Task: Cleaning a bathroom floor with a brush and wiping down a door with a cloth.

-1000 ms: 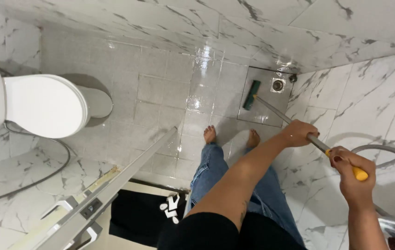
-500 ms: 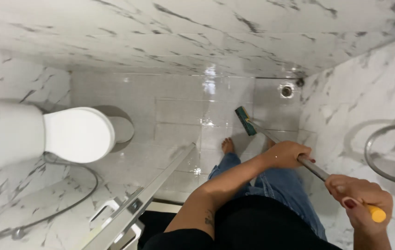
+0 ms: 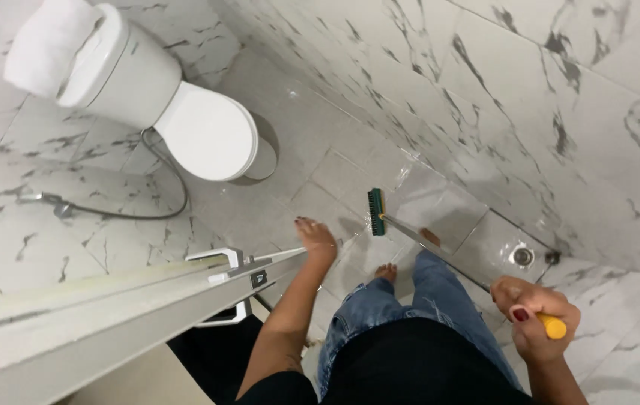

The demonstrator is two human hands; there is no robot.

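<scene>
Your right hand (image 3: 534,315) is wrapped tight around the yellow end of the long-handled scrub brush (image 3: 376,212). You hold the brush by that one hand alone. Its thin metal pole runs down past your knee, and the green brush head rests on the wet floor tiles (image 3: 440,202), close to the marble wall (image 3: 530,105) and a little way from the round floor drain (image 3: 522,256). Your left hand (image 3: 315,238) holds nothing. Its fingers are spread, and it reaches out near the end of the glass shower door (image 3: 110,307), by the metal door bracket (image 3: 234,266). I cannot tell if it touches the door.

You look to be in the middle of scrubbing the shower floor. The next push needs a firm grip, and one hand on such a long pole may wobble. The tiles are wet and your bare foot (image 3: 386,271) is on them, so stand steady.

Half a second ago both hands were on the pole, with the left one farther down it. Now the left hand has let go and moved over to the door. The brush head has moved away from the drain. Your head has turned too, so the white toilet (image 3: 185,112) and its hose (image 3: 151,206) sit higher in view.
</scene>
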